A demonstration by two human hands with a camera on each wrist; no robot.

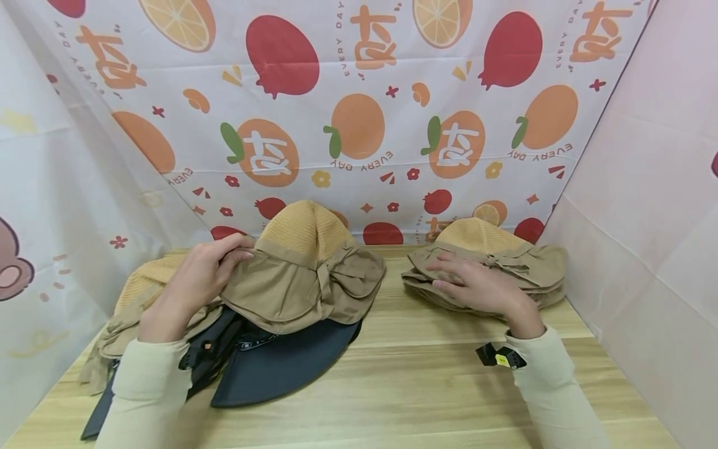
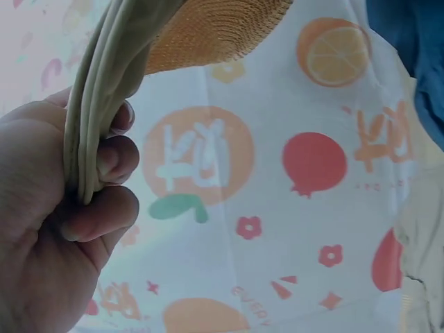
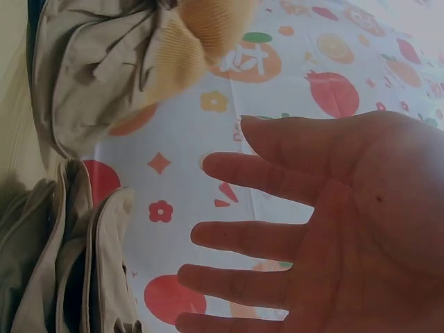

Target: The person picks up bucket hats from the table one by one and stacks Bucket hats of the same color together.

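My left hand (image 1: 199, 271) pinches the left brim edge of a khaki sun hat (image 1: 280, 284) with a yellow woven crown and a bow. In the left wrist view, thumb and curled fingers (image 2: 114, 159) close on the layered edges of the khaki brim (image 2: 104, 97). This hat overlaps a dark navy brim (image 1: 286, 365). At the right, my right hand (image 1: 482, 284) is over the front of a stack of similar khaki hats (image 1: 541, 268). Its fingers (image 3: 243, 232) are straight and spread in the right wrist view, with nothing between them.
Another khaki hat (image 1: 137, 296) with a woven crown lies at the far left, partly behind my left forearm, with dark fabric under it. A fruit-print cloth (image 1: 359, 206) hangs behind the wooden table (image 1: 404, 386). White cloth walls (image 1: 645, 249) stand at both sides.
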